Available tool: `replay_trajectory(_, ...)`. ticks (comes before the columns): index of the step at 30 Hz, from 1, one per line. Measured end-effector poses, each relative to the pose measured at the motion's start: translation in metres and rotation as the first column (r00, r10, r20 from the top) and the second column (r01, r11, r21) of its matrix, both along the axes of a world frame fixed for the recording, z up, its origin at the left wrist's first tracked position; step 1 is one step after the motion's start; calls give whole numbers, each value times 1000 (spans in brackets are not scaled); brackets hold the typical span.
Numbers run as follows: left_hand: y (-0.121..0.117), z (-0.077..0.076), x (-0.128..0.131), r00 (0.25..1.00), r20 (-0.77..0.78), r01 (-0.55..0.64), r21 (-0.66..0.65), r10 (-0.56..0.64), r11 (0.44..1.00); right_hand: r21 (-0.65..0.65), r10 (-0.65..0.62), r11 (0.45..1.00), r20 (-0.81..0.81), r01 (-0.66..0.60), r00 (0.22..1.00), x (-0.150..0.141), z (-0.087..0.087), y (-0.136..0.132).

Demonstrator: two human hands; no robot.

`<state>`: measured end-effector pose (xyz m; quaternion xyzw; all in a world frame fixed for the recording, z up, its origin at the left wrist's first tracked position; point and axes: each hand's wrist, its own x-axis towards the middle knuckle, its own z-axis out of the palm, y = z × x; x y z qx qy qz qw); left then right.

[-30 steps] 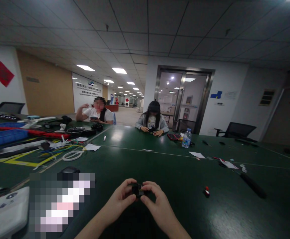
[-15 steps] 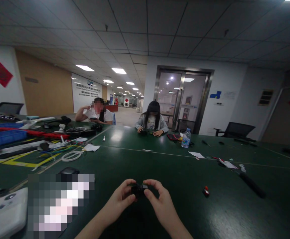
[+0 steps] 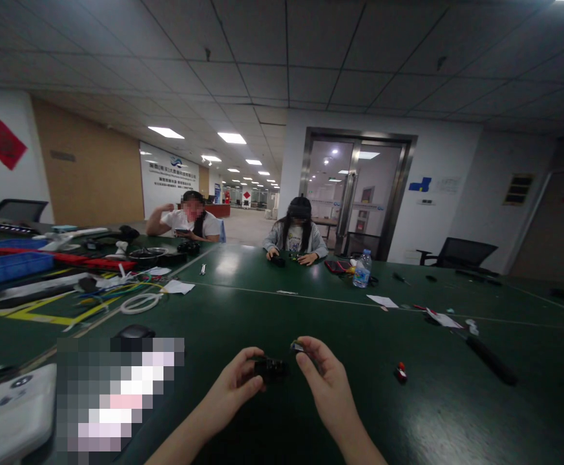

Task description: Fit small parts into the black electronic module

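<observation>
My left hand (image 3: 236,382) is closed on a small black boxy device (image 3: 271,369) just above the dark green table (image 3: 359,413). Thumb and fingers grip its left end. To the right and slightly higher, my right hand (image 3: 325,374) pinches a small dark piece with a pale grey face (image 3: 297,347) between thumb and fingertips. A gap separates this piece from the black device. Both are too small and dark for me to tell their exact kind. Farther right on the table lies a little red and black object (image 3: 400,372), touched by neither hand.
A white phone-like object (image 3: 15,410) and a black rounded object (image 3: 135,332) lie at left, beside a blurred-out patch. Beyond are a coiled white cable (image 3: 140,303) and blue tray (image 3: 10,270). A black rod (image 3: 491,360) and water bottle (image 3: 362,269) are rightward. Two people sit opposite.
My right hand has moved up and to the right, away from the black device, with the small piece in its fingers. My left hand stays in place, holding the device.
</observation>
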<state>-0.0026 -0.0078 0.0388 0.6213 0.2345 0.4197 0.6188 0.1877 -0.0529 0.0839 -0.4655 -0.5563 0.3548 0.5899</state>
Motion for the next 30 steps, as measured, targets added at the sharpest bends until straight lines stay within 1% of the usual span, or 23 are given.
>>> replay_trajectory(4, 1, -1, -1, 1000, 3, -2, 6, 2, 1000, 8, -63, 998, -64, 63, 996, 2, 0, 1)
replay_trajectory(8, 1, 0, 0, 1000, -1, -12, 10, 12, 1000, 43, -94, 994, -131, 101, 987, 3, 0, 3)
replay_trajectory(12, 0, 1, -1, 1000, -16, -6, 0, 6, 1000, 61, -124, 989, -193, 138, 973, 7, -4, 6)
replay_trajectory(16, 3, -5, -4, 1000, -20, -3, -6, 2, 1000, 67, -148, 984, -208, 165, 967, 10, -8, 8)
replay_trajectory(20, 5, -9, -5, 1000, -19, -6, -12, 6, 1000, 67, -186, 976, -217, 205, 958, 11, -9, 7)
replay_trajectory(24, 4, -9, -5, 1000, -4, -5, -10, 5, 1000, 57, -219, 970, -229, 237, 948, 12, -9, 8)
replay_trajectory(30, 3, -5, -5, 1000, 3, 2, -31, -2, 1000, 68, -217, 968, -240, 240, 946, 14, -13, 9)
